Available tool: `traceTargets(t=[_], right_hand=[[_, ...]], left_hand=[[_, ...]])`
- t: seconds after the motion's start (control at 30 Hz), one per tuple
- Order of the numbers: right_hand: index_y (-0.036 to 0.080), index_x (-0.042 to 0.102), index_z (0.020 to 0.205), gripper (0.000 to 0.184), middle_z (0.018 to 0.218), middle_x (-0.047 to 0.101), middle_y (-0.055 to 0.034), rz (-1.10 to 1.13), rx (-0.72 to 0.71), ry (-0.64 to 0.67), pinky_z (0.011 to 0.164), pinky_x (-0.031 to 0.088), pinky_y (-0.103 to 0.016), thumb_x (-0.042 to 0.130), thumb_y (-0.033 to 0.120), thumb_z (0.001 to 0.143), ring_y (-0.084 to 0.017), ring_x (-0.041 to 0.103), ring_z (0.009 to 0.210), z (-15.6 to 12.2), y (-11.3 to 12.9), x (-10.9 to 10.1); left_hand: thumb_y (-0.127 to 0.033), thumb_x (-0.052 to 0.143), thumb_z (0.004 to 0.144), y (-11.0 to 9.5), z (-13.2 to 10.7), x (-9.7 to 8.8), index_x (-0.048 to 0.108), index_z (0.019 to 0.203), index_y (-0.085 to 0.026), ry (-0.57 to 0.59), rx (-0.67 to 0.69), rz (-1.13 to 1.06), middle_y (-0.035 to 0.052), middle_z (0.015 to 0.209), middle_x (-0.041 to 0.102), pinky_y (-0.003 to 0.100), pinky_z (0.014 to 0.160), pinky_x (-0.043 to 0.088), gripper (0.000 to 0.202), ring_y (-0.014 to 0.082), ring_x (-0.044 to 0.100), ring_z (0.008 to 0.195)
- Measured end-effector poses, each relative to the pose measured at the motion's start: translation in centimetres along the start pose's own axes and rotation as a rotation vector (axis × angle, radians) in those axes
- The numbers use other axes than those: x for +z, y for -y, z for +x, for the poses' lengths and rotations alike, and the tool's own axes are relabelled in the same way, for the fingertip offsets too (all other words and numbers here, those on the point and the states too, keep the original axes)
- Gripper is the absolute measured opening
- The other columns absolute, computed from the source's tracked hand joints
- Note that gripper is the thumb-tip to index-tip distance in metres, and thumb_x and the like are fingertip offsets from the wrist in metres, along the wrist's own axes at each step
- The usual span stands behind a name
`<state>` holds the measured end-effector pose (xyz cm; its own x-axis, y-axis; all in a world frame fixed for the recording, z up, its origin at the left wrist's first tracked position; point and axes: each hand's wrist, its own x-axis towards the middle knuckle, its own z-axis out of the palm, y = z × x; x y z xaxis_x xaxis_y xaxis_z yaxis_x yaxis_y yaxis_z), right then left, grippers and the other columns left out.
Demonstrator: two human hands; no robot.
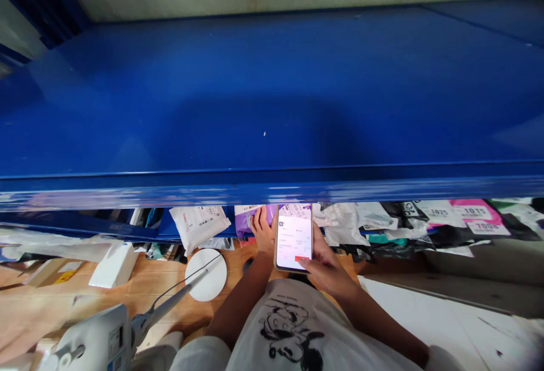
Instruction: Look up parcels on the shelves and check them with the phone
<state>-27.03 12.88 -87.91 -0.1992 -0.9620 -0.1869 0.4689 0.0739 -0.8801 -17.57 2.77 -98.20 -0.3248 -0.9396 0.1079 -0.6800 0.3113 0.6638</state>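
My right hand [325, 263] grips a smartphone [292, 238] upright, with its lit white screen facing me. The thumb lies over a red button near the bottom of that screen. Just left of the phone, my left hand [262, 229] rests with fingers stretched out on a purple parcel bag [243, 221] on the lower shelf. Part of this hand is hidden behind the phone. A printed label [295, 210] shows above the phone's top edge. Beside the purple bag, a white parcel bag [199, 225] leans over the shelf edge.
A wide blue metal shelf [263, 99] spans the view above my hands. Several bagged parcels [437, 215] lie along the lower shelf to the right. At lower left stand a grey-white device on a pole [170, 303], its round white base [208, 280] and a white box [114, 266].
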Motion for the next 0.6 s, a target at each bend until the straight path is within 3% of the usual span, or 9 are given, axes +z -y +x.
traceTargets(t=[0.13, 0.3, 0.6], right_hand=[[0.041, 0.036, 0.145, 0.085, 0.143, 0.056, -0.0050, 0.006, 0.015, -0.038, 0.106, 0.039, -0.056, 0.080, 0.026, 0.073, -0.036, 0.052, 0.129, -0.18, 0.00, -0.08], [0.039, 0.025, 0.150, 0.092, 0.145, 0.053, -0.0077, 0.024, 0.035, -0.006, 0.104, 0.043, -0.055, 0.077, 0.023, 0.076, -0.034, 0.054, 0.128, -0.19, 0.02, 0.27], [0.037, 0.022, 0.152, 0.094, 0.139, 0.059, -0.0079, 0.041, 0.032, 0.004, 0.099, 0.047, -0.053, 0.077, 0.024, 0.076, -0.033, 0.063, 0.115, -0.39, -0.54, 0.07]], left_hand=[[-0.010, 0.058, 0.083, 0.32, -0.02, 0.66, 0.067, 0.123, -0.027, -0.020, 0.005, -0.018, 0.0121, 0.141, 0.054, 0.060, 0.117, 0.025, 0.045, 0.0342, 0.040, 0.138], [-0.010, 0.054, 0.087, 0.51, 0.07, 0.96, 0.066, 0.122, -0.023, -0.066, 0.029, -0.026, 0.0146, 0.141, 0.054, 0.062, 0.117, 0.024, 0.039, 0.0334, 0.044, 0.135], [-0.017, 0.051, 0.092, 0.81, -0.30, 0.91, 0.059, 0.129, -0.019, -0.144, 0.064, -0.006, 0.0186, 0.140, 0.052, 0.054, 0.115, 0.032, 0.038, 0.0305, 0.043, 0.135]])
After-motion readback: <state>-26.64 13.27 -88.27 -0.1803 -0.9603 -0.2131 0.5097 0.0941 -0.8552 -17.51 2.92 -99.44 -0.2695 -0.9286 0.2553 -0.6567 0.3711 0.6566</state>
